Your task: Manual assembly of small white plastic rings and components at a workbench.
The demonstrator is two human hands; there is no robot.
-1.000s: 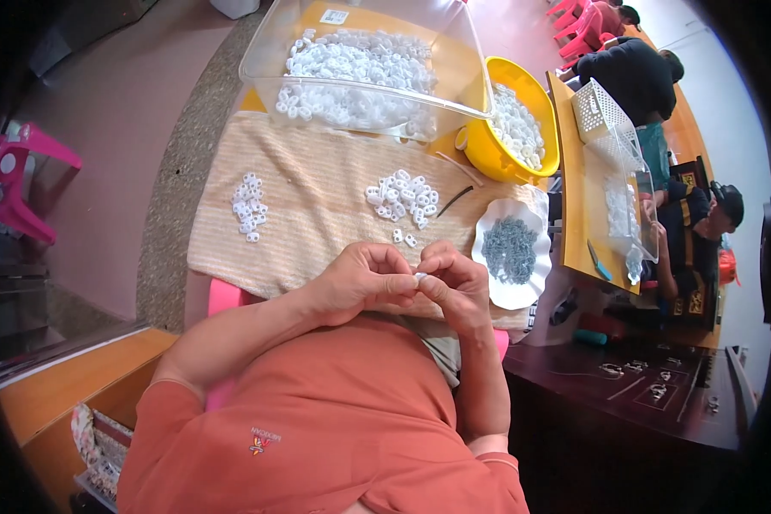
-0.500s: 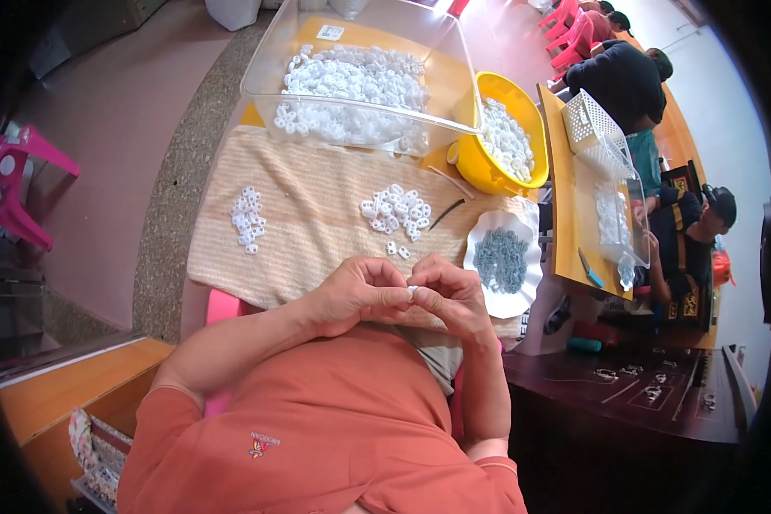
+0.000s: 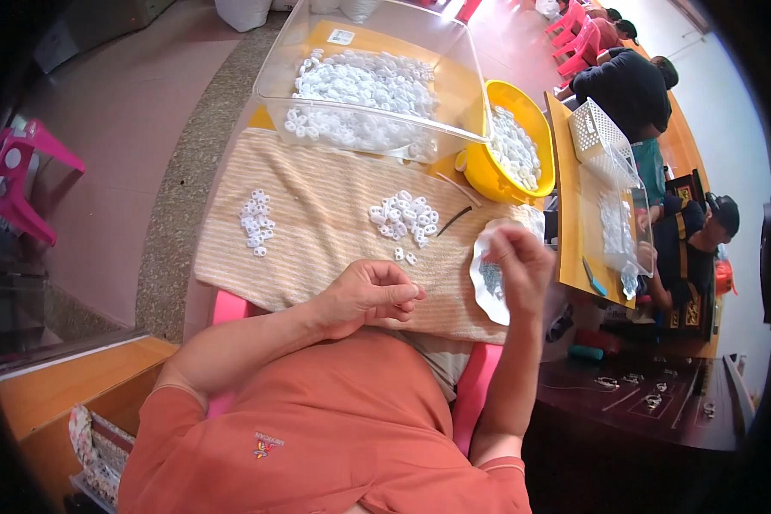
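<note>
Close to my body, over the front of a striped cloth [image 3: 317,257], my left hand [image 3: 364,295] is closed, thumb against fingertips; whatever it pinches is too small to make out. My right hand [image 3: 524,265] is above a white wavy-rimmed plate [image 3: 483,295], blurred by motion, so its grip does not show clearly. Small grey-blue parts [image 3: 491,277] lie in that plate, partly covered by the hand. Beyond my left hand lies a heap of small white plastic pieces with holes [image 3: 405,214], with two loose pieces [image 3: 405,256] in front. A smaller white pile [image 3: 257,223] lies farther left.
A clear plastic bin [image 3: 270,81] of white pieces stands at the back, beside a yellow bucket [image 3: 481,178] holding more. A dark strip [image 3: 454,221] lies near the plate. On the right, people sit at another table [image 3: 570,248] with a white basket [image 3: 595,133].
The hands have parted: my right hand has moved right, from the small white piece both were pinching to over the plate. My left hand stays nearly in place. The view has shifted slightly.
</note>
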